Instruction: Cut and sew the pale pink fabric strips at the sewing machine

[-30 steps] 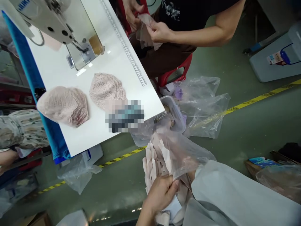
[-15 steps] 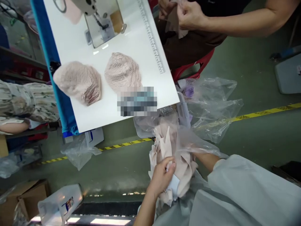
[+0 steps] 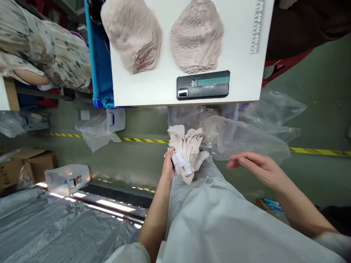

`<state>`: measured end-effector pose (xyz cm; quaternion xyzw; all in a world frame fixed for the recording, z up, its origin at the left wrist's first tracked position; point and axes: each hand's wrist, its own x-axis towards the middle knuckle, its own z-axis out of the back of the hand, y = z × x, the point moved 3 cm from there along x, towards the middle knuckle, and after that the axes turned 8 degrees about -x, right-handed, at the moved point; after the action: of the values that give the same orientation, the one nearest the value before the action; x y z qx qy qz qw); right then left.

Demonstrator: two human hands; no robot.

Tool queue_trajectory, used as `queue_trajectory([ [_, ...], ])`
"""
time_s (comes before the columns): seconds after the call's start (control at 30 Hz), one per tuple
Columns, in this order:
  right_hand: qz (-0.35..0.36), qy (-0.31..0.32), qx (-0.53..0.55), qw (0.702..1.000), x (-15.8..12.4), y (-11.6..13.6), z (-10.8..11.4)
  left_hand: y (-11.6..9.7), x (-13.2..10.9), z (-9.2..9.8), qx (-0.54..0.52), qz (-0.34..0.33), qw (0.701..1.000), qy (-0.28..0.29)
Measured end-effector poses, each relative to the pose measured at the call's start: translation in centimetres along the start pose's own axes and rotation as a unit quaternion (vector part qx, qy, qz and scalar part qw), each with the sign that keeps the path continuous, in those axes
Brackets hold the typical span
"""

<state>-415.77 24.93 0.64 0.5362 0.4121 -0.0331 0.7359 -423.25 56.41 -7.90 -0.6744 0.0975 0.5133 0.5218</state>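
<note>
My left hand (image 3: 169, 165) grips a bundle of pale pink fabric pieces (image 3: 189, 144) above my lap, just below the table's near edge. A white paper label (image 3: 180, 163) lies against the bundle, beside my fingers. The pieces fan out at the top, with loose edges hanging at the right. Out to the right, apart from the bundle, my right hand (image 3: 257, 167) has its fingers stretched and holds nothing. Between the bundle and that hand, a clear plastic bag (image 3: 246, 137) droops from a plastic bin (image 3: 230, 109) under the table edge.
On the white table (image 3: 153, 89) lie two beige knitted pieces, one at left (image 3: 134, 34) and one at right (image 3: 197, 38), and a black phone (image 3: 203, 86). A clear bin (image 3: 68, 177) and cardboard box (image 3: 40, 164) stand at lower left. A person in a floral garment (image 3: 55, 51) is at upper left.
My right hand, hidden behind the fabric and bag before, has come out to the right. The bundle is out of the bag, held by my left hand. The view has swung round.
</note>
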Motion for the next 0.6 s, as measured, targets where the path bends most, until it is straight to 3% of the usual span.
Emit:
queue_trajectory([
  [0.07,0.058,-0.025,-0.009,0.998,3.9,3.0,-3.6,-0.4,0.0,0.9,-0.016,0.001,1.0,0.018],
  [0.13,0.09,-0.006,-0.069,0.994,7.8,4.5,-8.2,-0.9,0.2,2.0,-0.025,-0.008,0.999,0.032],
  [0.23,0.047,0.036,-0.227,0.972,11.4,4.3,-15.3,-1.8,0.9,3.9,-0.024,-0.031,0.998,0.042],
  [0.33,-0.007,0.05,-0.303,0.951,12.1,3.3,-20.4,-2.4,1.9,5.7,-0.001,-0.071,0.997,0.039],
  [0.47,0.034,0.089,-0.257,0.962,12.8,2.1,-23.3,-2.8,3.5,7.7,0.041,-0.118,0.992,0.026],
  [0.53,0.058,0.085,-0.226,0.969,14.8,1.7,-22.9,-3.0,4.3,9.0,0.048,-0.127,0.991,0.014],
  [0.6,0.055,0.031,-0.224,0.972,18.6,1.7,-20.9,-3.0,5.1,10.8,0.049,-0.125,0.991,0.009],
])
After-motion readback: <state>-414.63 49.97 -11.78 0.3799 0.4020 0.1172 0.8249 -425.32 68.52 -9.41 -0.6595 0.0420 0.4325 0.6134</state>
